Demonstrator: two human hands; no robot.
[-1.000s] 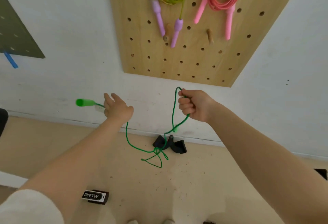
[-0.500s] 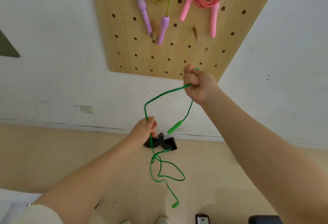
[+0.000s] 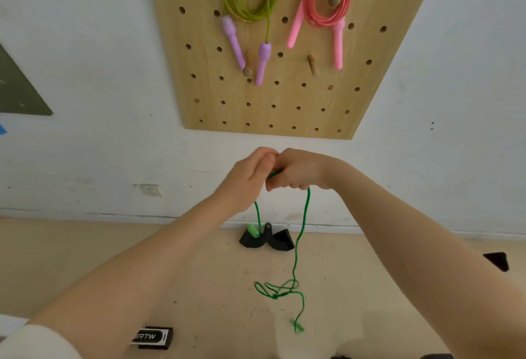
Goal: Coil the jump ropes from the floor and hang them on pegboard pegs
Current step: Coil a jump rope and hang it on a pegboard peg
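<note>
My left hand [image 3: 247, 177] and right hand [image 3: 296, 169] meet at chest height, fingers curled, both arms extended forward.

wall socket [image 3: 151, 189], black floor bracket [image 3: 266, 240], labelled box [image 3: 153, 337]

The scene is evenly and brightly lit by soft, diffuse light; the white wall [image 3: 441, 102] looks slightly washed out, without hard glare. Shadows are faint: a soft one lies under the lower edge of the pegboard [image 3: 256, 108], and short ones fall beside its hanging handles. The wide lens bends the picture, so the board's sides splay outward toward the top and the forearms swell near the lower corners. Detail is soft overall. The lower end of the green rope [image 3: 297, 326] smears with motion blur, and the fingertips of the left hand [image 3: 250, 176] are slightly blurred.
</note>
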